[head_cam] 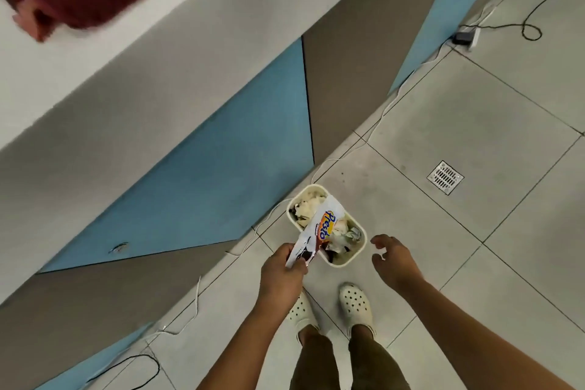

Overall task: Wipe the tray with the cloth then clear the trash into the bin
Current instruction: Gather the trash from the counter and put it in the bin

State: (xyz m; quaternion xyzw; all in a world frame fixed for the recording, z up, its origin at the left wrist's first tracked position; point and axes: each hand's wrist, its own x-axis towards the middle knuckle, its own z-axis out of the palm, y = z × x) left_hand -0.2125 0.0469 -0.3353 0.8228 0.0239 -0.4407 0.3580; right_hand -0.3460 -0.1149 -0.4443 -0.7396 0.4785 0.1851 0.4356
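My left hand [283, 272] pinched the lower end of a white snack wrapper [318, 229], its upper end slanting over the cream bin [348, 258] on the floor tiles [474, 123]. The bin already held crumpled paper and scraps. My right hand [394, 258] hung just beside the bin, fingers loose and empty.

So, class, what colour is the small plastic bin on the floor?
The small plastic bin is cream-white, seen best in the head view.
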